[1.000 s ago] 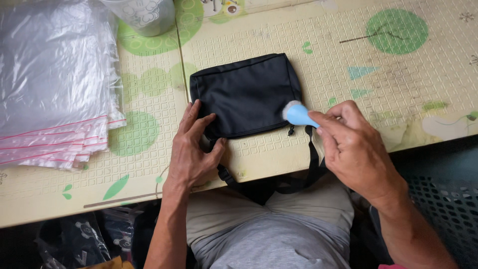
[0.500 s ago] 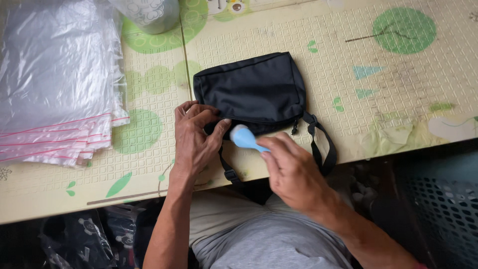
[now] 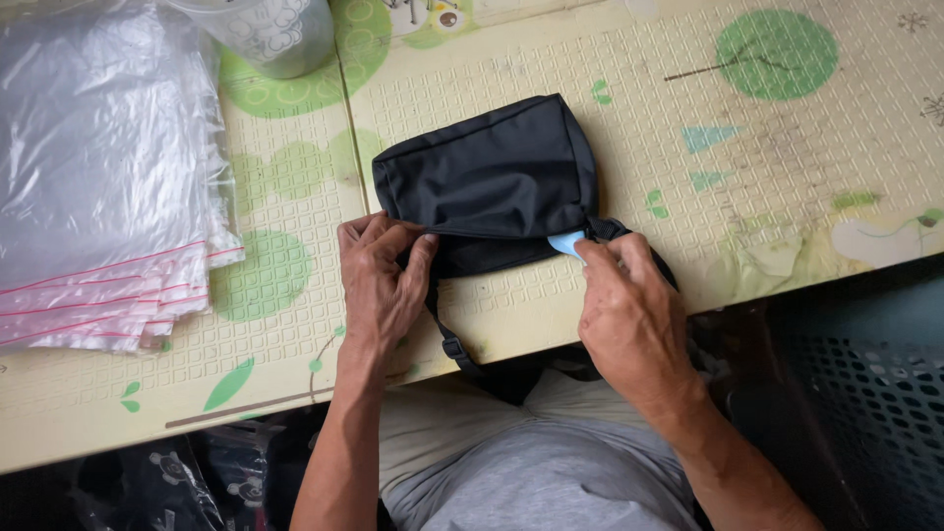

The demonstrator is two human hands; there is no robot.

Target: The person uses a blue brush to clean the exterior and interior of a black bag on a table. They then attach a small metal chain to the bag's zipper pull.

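- My left hand (image 3: 379, 285) pinches the near-left edge of the black fabric pouch (image 3: 492, 177), fingers curled shut on the cloth with the thumb tucked against the lower flap.
- My right hand (image 3: 629, 310) is closed around a small light-blue tool (image 3: 566, 242); only its rounded tip peeks out past my fingertips, so I cannot tell what kind of tool it is.
- That blue tip touches the pouch at its near-right corner, right where the black strap (image 3: 447, 339) leaves the body.
- The pouch lies flat on the bench (image 3: 787, 197), just beyond both hands, its long axis running left to right and tilted a little, with the right end farther from me.
- Both hands sit on the pouch's near long edge, left hand at the left end, right hand at the right end, the seam stretched between them.
- Neither hand is clearly nearer; both are touching it. The right one carries the tool, the left one only steadies.
- The strap loops off the bench edge toward my lap, its buckle hanging just below my left hand.
- Off to the left, well apart from the pouch, lies a stack of clear zip bags (image 3: 98, 177) with pink seal lines.
- A grey patterned cup (image 3: 280, 34) stands at the far edge, beyond the pouch and to its left.
- The bench wears a cream play-mat cover with green dots.
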